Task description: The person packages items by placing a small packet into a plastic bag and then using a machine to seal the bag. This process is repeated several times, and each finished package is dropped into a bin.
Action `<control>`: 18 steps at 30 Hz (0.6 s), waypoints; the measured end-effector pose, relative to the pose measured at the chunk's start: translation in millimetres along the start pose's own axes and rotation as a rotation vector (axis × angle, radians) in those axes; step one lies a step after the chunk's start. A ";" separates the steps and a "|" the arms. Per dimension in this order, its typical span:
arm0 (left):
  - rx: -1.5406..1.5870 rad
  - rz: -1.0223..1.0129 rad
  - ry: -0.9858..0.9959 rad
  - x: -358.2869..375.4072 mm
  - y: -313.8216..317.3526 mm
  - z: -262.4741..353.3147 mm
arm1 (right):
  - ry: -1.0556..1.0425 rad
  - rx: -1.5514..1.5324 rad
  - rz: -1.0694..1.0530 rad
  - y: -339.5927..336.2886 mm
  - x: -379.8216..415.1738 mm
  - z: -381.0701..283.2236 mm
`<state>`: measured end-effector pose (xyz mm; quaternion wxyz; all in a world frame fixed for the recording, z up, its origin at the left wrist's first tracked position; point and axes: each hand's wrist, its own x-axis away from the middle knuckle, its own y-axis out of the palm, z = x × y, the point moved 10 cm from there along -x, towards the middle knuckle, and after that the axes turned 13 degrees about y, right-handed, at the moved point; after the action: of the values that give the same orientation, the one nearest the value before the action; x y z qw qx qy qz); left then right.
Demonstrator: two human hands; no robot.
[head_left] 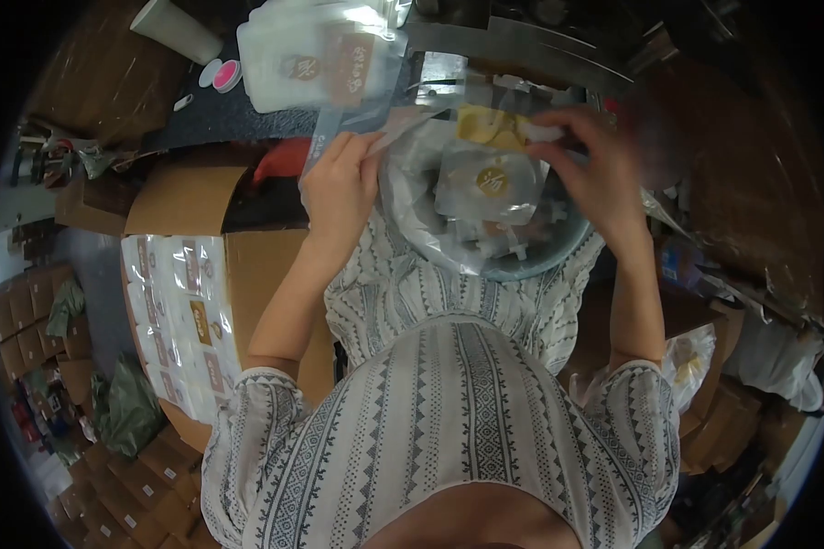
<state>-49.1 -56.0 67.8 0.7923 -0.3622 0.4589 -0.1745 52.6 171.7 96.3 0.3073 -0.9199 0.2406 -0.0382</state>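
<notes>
My left hand is closed, its thumb and fingers pinching the edge of a clear plastic bag. Over a round basin on the lap, my right hand has thumb and forefinger closed near a small whitish piece, too blurred to name. Beside those fingertips is a yellow printed packet. Just below it lies a clear pouch with a gold round logo. More clear pouches with white spouts fill the basin, which has clear plastic along its left side.
A stack of printed pouches lies on the dark table at the back left, near a white cup and a pink round tub. An open carton with rows of wrapped packs stands on the left. Cardboard boxes cover the floor.
</notes>
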 end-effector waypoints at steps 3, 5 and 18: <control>0.064 0.020 0.046 -8.9 -6.0 19.9 | -0.303 0.048 0.032 22.0 6.0 -34.9; 0.125 -0.023 0.015 -10.4 -3.7 25.8 | -0.472 0.215 0.093 27.8 13.7 -50.1; 0.803 -0.529 -0.497 -16.0 141.3 9.7 | 0.009 -0.057 0.025 -1.5 -13.0 28.0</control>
<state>-57.0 53.4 -23.3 0.8822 -0.1645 0.0481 -0.4386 47.9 194.1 75.6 0.2804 -0.9249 0.2546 -0.0315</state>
